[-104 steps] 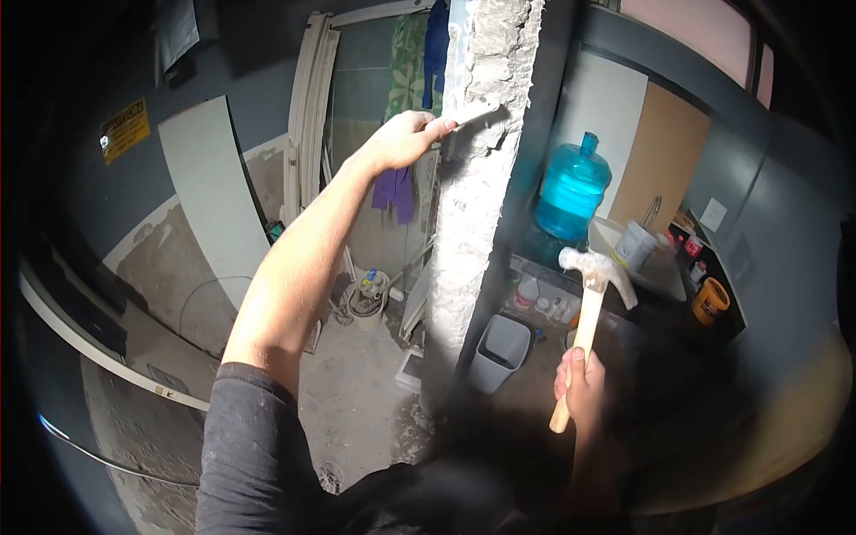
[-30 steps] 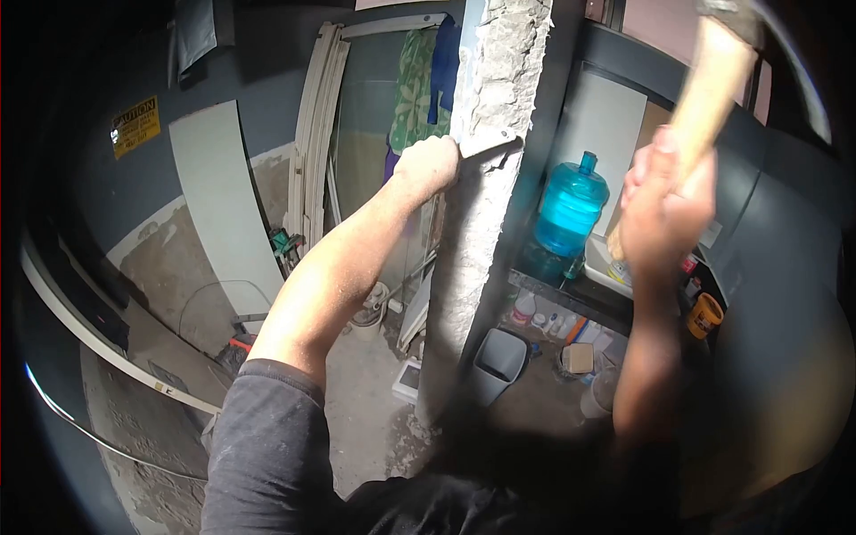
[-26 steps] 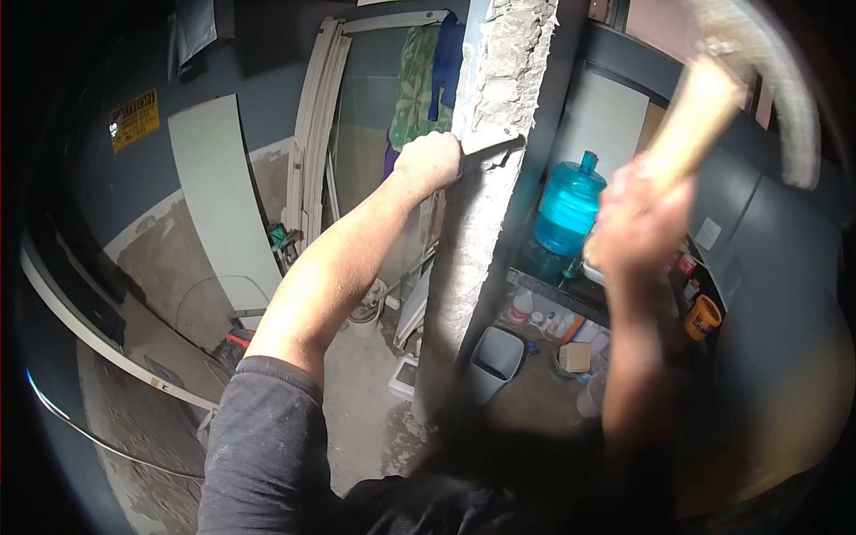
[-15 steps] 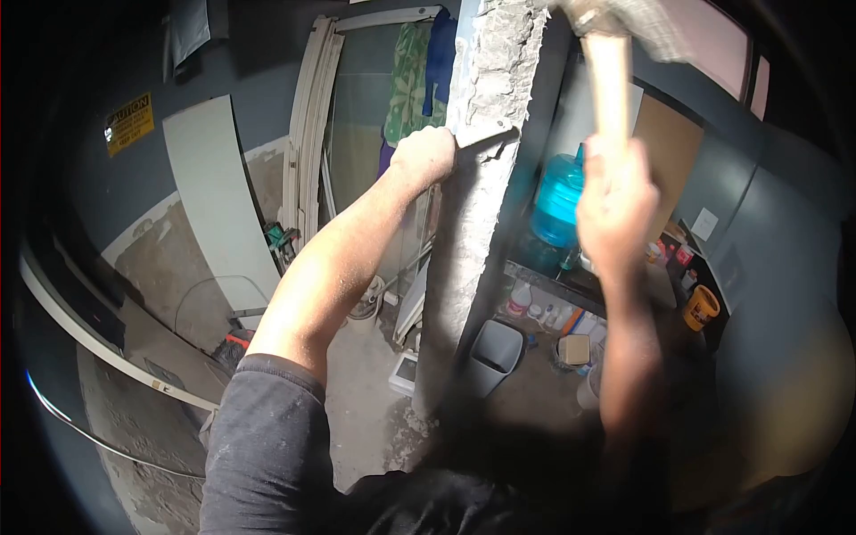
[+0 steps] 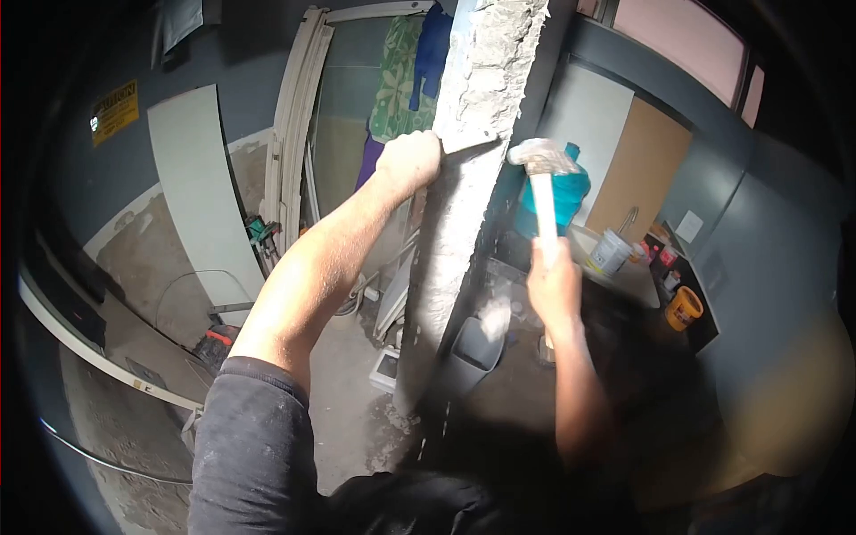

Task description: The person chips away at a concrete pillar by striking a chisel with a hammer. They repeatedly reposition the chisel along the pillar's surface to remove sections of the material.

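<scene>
A rough, chipped wall edge [image 5: 486, 80] rises through the middle of the view. My left hand [image 5: 410, 162] is closed round the handle of a flat-bladed tool [image 5: 470, 141], whose blade lies across the wall edge. To the right, my right hand [image 5: 555, 283] grips the wooden handle of a hammer [image 5: 543, 198]. The hammer's head is beside the wall edge, slightly below and right of the blade's tip, with a small gap between them.
Behind the hammer stands a blue water bottle [image 5: 567, 194]. A grey bin [image 5: 477, 346] sits on the floor below. An orange tub [image 5: 683, 308] rests on the right counter. White frames [image 5: 290, 134] and a pale panel [image 5: 201, 196] lean at the left.
The hammer and my right hand have come down and left, from high up to beside the wall edge. A pale blurred patch now shows over the bin. The view has shifted slightly.
</scene>
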Motion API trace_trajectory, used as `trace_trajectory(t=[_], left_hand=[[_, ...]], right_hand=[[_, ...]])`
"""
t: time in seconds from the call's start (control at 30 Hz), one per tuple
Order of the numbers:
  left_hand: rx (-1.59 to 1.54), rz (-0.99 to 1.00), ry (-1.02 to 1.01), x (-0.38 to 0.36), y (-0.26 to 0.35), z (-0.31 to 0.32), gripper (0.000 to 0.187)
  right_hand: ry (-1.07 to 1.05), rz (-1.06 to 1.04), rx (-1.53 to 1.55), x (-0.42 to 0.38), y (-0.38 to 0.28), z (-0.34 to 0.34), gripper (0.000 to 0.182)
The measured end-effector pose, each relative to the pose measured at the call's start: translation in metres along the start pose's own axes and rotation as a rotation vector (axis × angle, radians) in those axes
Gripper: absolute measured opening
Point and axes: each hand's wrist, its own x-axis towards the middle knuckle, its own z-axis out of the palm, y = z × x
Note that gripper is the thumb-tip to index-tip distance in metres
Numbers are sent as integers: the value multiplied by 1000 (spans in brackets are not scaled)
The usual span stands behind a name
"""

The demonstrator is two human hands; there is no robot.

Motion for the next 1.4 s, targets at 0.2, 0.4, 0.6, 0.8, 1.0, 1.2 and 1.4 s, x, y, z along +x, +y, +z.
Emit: trace_trajectory(t=[0.2, 0.4, 0.6, 0.8, 1.0, 1.2, 1.4], left_hand=[[-227, 58, 263, -3, -47, -14, 28], [-49, 8, 121, -91, -79, -97, 23], [-238, -145, 105, -148, -50, -56, 23], [-302, -94, -26, -107, 7, -35, 22], [-197, 268, 80, -66, 7, 6, 22], [-272, 114, -113, -24, -11, -21, 48], [-336, 133, -91, 4, -37, -38, 52]], right_hand=[[115, -29, 196, 4, 25, -37, 27], [91, -66, 412, 42, 54, -34, 31], [-86, 69, 725, 20, 92, -18, 28], [-218, 79, 600, -5, 125, -34, 32], [-218, 109, 586, -19, 117, -29, 38], [-179, 67, 667, -26, 69, -26, 37], [-124, 90, 701, -32, 12, -22, 37]])
